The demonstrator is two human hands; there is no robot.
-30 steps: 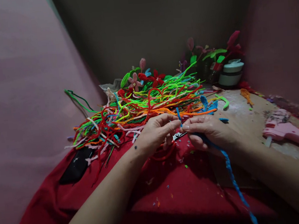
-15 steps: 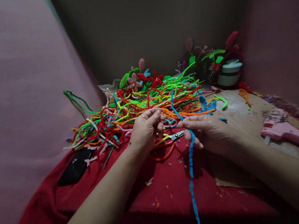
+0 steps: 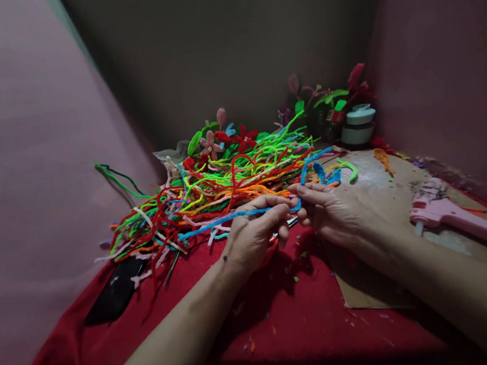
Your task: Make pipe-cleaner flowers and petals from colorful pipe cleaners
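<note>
A blue fuzzy stem (image 3: 225, 218) runs leftward from between my two hands, over the edge of a colourful pile, and its other part rises to the upper right. My left hand (image 3: 260, 227) pinches it between thumb and fingers. Close beside it, my right hand (image 3: 330, 210) grips the stem at its bend. Behind both hands lies the pile of multicoloured fuzzy stems (image 3: 243, 176). Scissors with red handles are mostly hidden beneath my left hand.
A pink glue gun (image 3: 458, 211) lies at the right on a brown board (image 3: 370, 291). A black phone (image 3: 115, 291) rests on the red cloth (image 3: 156, 345) at left. A lidded jar (image 3: 358, 125) and fuzzy flowers (image 3: 245, 138) stand at the back.
The blue stem, which hung down from my right hand, now stretches left and is bent between my hands. My left hand has moved right and taken hold of it. The view has shifted slightly.
</note>
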